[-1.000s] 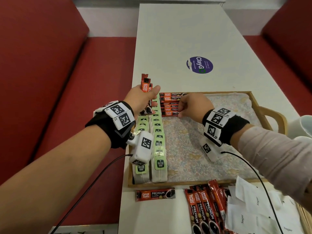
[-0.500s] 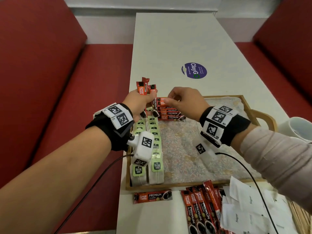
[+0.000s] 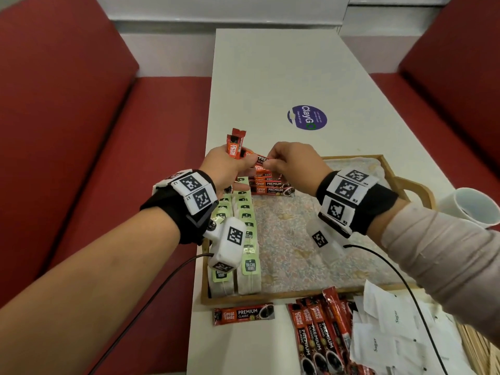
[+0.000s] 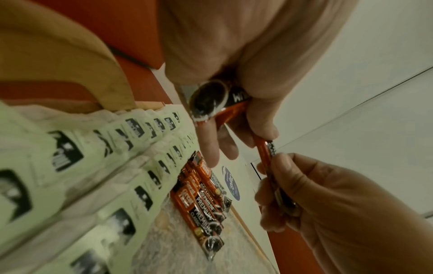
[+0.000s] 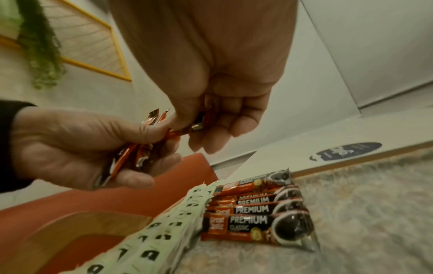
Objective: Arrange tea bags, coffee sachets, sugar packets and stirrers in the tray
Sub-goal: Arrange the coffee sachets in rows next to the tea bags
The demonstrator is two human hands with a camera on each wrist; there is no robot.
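Two arms with black wrist bands and little white cameras

The left hand [image 3: 226, 169] has a bare arm; the right hand [image 3: 293, 166] has a pale pink sleeve [image 3: 443, 247]. Each wrist wears a black band [image 3: 173, 209] with white blocks [image 3: 194, 192] showing black square codes. A small white box [image 3: 227, 246] with the same codes hangs under each wrist. A thin dark cable [image 3: 151, 293] runs from each box.

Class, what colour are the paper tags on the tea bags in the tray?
Light green tags with dark print, clearest in the head view.
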